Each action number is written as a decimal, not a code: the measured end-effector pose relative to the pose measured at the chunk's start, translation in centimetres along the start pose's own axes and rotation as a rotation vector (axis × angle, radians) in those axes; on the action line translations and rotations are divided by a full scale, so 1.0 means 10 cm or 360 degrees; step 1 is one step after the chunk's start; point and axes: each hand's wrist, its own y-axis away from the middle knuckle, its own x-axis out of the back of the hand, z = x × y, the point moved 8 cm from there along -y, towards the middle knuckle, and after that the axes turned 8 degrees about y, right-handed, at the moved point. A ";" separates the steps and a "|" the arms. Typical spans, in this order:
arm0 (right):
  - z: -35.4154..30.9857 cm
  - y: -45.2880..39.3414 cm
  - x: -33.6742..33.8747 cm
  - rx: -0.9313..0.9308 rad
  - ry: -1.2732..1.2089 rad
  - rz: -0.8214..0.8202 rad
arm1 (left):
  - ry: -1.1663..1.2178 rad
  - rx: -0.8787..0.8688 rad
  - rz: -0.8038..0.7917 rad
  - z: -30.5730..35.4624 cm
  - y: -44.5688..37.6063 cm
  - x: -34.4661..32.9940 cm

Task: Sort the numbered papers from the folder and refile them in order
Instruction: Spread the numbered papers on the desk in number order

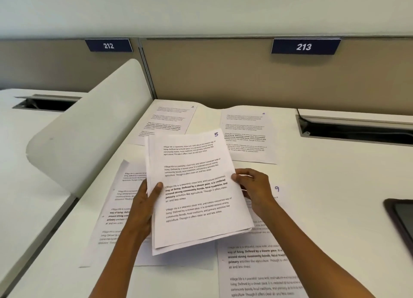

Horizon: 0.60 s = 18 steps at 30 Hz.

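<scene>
both hands grasp the stack of papers (196, 192) above the tabletop's (335, 186) middle, page 5 on top: left grip (143, 199) and right grip (252, 186) pinch opposite edges; loose lower sheets could slip and jumble page 9 (263, 266) beneath

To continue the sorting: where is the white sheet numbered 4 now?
The white sheet numbered 4 lies flat at the desk's far right, behind the held stack topped by sheet 5.

This is an open-plan office. A beige partition panel (223, 74) backs a white desk (324, 174) and carries blue number plates reading 212 (108, 45) and 213 (305, 47). A curved white divider (89, 127) separates neighbouring workstations, each with a cable slot (357, 130).
</scene>
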 end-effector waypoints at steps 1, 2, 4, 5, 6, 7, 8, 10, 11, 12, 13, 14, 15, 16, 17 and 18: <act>0.03 -0.04 0.06 -0.0026 0.0018 0.0029 | 0.0013 0.0017 -0.0007 -0.04 -0.01 -0.03; 0.08 -0.10 0.13 -0.0045 0.0043 0.0076 | 0.0018 0.0027 -0.0006 -0.06 -0.01 -0.05; 0.14 -0.20 0.27 -0.0046 0.0103 0.0190 | 0.0016 0.0042 -0.0004 -0.11 -0.02 -0.09; 0.16 -0.24 0.35 -0.0040 0.0116 0.0239 | 0.0010 0.0045 0.0000 -0.13 -0.03 -0.09; 0.16 -0.29 0.43 -0.0042 0.0118 0.0292 | -0.0002 0.0043 0.0015 -0.13 -0.04 -0.09; 0.15 -0.33 0.52 -0.0051 0.0118 0.0354 | -0.0012 0.0034 0.0043 -0.14 -0.06 -0.07; 0.12 -0.36 0.62 -0.0051 0.0124 0.0423 | -0.0018 0.0023 0.0074 -0.13 -0.08 -0.04; -0.03 -0.42 0.90 -0.0010 0.0182 0.0596 | -0.0039 -0.0012 0.0126 -0.08 -0.12 0.00; -0.15 -0.44 1.07 0.0028 0.0232 0.0698 | -0.0067 -0.0025 0.0149 -0.06 -0.16 0.01; -0.28 -0.47 1.24 0.0079 0.0286 0.0800 | -0.0114 -0.0032 0.0169 -0.04 -0.20 0.01; -0.40 -0.50 1.40 0.0128 0.0344 0.0888 | -0.0156 -0.0032 0.0193 -0.02 -0.22 0.02; -0.52 -0.54 1.55 0.0174 0.0405 0.0969 | -0.0183 -0.0036 0.0204 -0.01 -0.27 0.00; -0.64 -0.59 1.69 0.0219 0.0470 0.1041 | -0.0202 -0.0037 0.0210 0.00 -0.31 -0.03; -0.75 -0.64 1.82 0.0257 0.0533 0.1104 | -0.0230 -0.0039 0.0206 0.01 -0.36 -0.09; -0.85 -0.69 1.92 0.0289 0.0587 0.1151 | -0.0260 -0.0046 0.0200 0.01 -0.42 -0.15; -0.94 -0.74 1.99 0.0320 0.0636 0.1176 | -0.0287 -0.0054 0.0198 0.01 -0.47 -0.22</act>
